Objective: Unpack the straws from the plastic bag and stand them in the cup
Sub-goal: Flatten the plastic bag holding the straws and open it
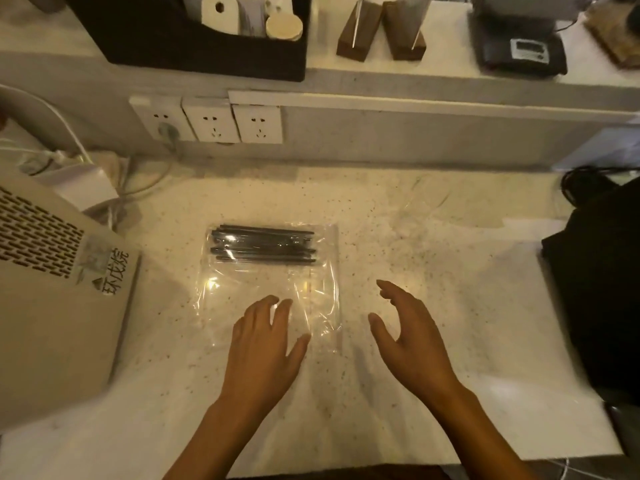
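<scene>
Both hands hover open over the speckled desk (433, 258), left hand (266, 344) with fingertips on the near edge of the clear plastic bag (270, 282), right hand (412, 337) just beside it; black straws (263, 245) lie inside, beyond the left fingers.

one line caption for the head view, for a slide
Two open hands, left hand and right hand, hover by a clear plastic bag of black straws on a speckled counter.
</scene>
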